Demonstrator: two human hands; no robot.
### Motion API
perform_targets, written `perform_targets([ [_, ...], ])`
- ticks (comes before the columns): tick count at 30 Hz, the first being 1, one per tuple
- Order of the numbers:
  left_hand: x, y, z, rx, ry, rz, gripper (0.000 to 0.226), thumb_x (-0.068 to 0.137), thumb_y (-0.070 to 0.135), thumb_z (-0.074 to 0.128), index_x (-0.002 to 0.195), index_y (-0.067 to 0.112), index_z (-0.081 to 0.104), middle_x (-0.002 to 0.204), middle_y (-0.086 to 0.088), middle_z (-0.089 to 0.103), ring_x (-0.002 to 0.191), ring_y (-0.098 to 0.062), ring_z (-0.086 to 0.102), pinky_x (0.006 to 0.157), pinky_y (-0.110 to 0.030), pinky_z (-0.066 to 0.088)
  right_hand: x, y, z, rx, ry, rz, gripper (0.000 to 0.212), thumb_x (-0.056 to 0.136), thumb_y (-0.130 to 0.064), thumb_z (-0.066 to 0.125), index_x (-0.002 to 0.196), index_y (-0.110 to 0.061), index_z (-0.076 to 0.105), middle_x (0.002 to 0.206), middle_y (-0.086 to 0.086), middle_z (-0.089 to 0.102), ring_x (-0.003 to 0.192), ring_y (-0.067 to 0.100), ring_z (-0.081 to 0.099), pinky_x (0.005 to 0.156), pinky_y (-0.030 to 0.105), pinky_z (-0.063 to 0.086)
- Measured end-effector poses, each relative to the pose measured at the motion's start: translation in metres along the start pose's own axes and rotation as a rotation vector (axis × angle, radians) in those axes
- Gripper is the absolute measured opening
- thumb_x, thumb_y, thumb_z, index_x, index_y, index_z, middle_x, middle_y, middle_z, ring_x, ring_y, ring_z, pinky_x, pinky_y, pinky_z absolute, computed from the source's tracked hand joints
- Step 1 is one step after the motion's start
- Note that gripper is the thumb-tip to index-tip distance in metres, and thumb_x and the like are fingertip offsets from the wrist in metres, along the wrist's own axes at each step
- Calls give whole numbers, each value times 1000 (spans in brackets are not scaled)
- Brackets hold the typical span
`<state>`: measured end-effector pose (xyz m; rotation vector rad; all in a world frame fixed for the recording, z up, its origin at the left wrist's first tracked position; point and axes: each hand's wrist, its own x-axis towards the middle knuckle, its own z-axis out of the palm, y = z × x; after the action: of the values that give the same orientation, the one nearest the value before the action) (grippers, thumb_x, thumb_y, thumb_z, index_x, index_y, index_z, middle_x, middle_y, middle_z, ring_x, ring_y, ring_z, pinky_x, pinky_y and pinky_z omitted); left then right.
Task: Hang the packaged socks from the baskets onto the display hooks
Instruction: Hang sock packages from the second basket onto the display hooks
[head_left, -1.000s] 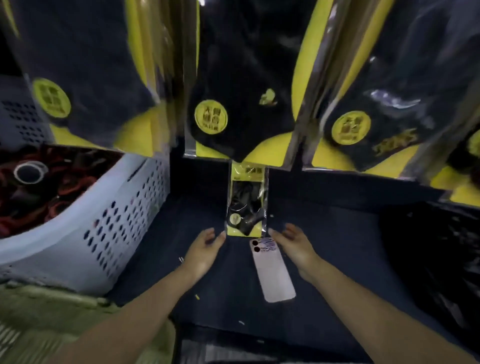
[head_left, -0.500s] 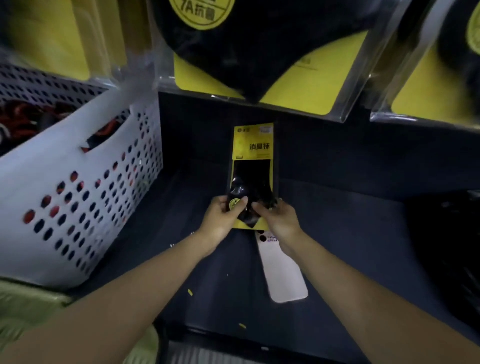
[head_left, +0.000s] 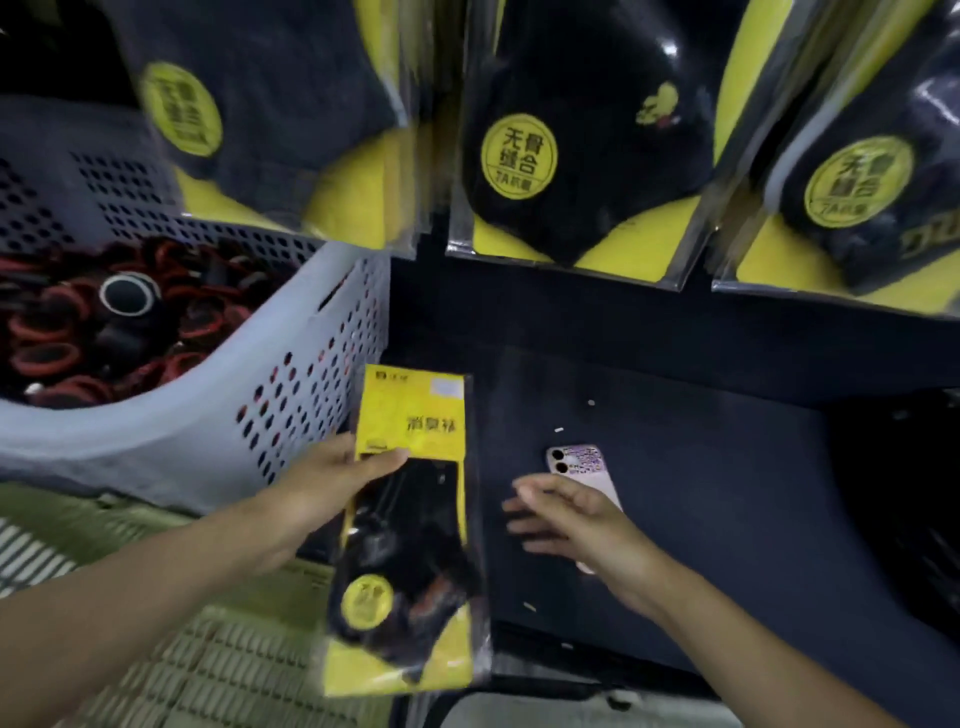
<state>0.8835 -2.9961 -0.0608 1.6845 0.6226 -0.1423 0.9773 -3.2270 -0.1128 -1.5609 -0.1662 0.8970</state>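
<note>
My left hand (head_left: 332, 480) grips a yellow and black sock pack (head_left: 410, 540) by its left edge, thumb across the front, and holds it lifted off the dark shelf (head_left: 727, 509). To its right my right hand (head_left: 576, 519) hovers with fingers spread and holds nothing. Above, three sock packs hang in a row: a blurred one (head_left: 270, 119) at the left, one (head_left: 576, 140) in the middle and one (head_left: 857, 171) at the right. The hooks themselves are out of view.
A white perforated basket (head_left: 218, 415) full of red and black rolled items stands at the left. A pale phone (head_left: 582, 462) lies on the shelf, partly under my right hand. A green slatted crate (head_left: 218, 670) sits below left. Dark packs fill the right edge.
The sock pack was lying against the shelf's back wall with both hands on it; now my left hand has lifted it toward me and to the left, and my right hand has let go.
</note>
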Motion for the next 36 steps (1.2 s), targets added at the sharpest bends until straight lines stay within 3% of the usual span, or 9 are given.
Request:
perform_targets([
  [5,-45,-23,-41,0,15,-18,32,88,-3,56,117,9,62,117,-5,67,111,-18,59,98,-29,41,34,-1,17,-164,88,-7,15,92,-25,61,105,-21,65,102,-3,66,87,3,61,71,11,50],
  [9,-43,-42,-47,37,14,-85,34,87,-7,56,119,1,61,118,-11,65,112,-21,58,85,-22,42,81,8,43,-287,238,-75,37,84,-17,72,118,-6,64,104,8,64,87,7,59,67,-1,43],
  [14,-37,-53,-55,13,-22,-134,22,85,9,65,104,19,71,99,6,74,99,-10,66,81,-19,44,125,24,61,-491,426,-5,46,78,-33,77,117,-13,66,111,7,66,105,20,61,95,32,46],
  [19,-34,-58,-62,14,-97,-155,23,85,19,64,107,24,70,99,6,74,91,-10,70,79,-27,48,133,33,70,-741,587,-37,25,72,-42,78,92,-28,71,108,-1,61,110,19,52,90,31,40],
  [23,-32,-59,-64,7,-126,-138,19,84,23,65,99,30,73,99,9,74,90,-6,70,77,-25,47,129,35,66,-727,568,-54,17,77,-34,77,88,-21,74,109,1,63,112,19,49,93,32,38],
  [26,-28,-61,-64,7,-113,-142,19,83,22,66,101,26,72,100,8,74,92,-7,70,88,-30,47,121,39,60,-726,536,-57,14,79,-30,75,87,-20,75,103,2,68,107,20,56,95,35,43],
  [30,-26,-63,-63,-2,-113,-136,21,82,20,66,102,25,72,103,7,73,97,-9,69,92,-30,45,101,49,43,-634,474,-138,10,77,-26,77,82,-18,73,87,1,69,83,15,63,77,29,48],
  [33,-24,-64,-61,-20,-103,-144,23,84,16,65,105,22,71,104,6,73,101,-11,67,95,-29,44,91,54,30,-661,391,-185,17,75,-24,79,90,-21,71,78,-6,60,66,0,50,66,18,38],
  [36,-24,-61,-58,-1,-86,-147,28,84,19,66,112,23,68,108,11,71,107,-8,63,99,-29,40,92,50,24,-748,313,-248,35,76,-20,78,110,-22,69,81,-8,53,71,6,43,71,17,37],
])
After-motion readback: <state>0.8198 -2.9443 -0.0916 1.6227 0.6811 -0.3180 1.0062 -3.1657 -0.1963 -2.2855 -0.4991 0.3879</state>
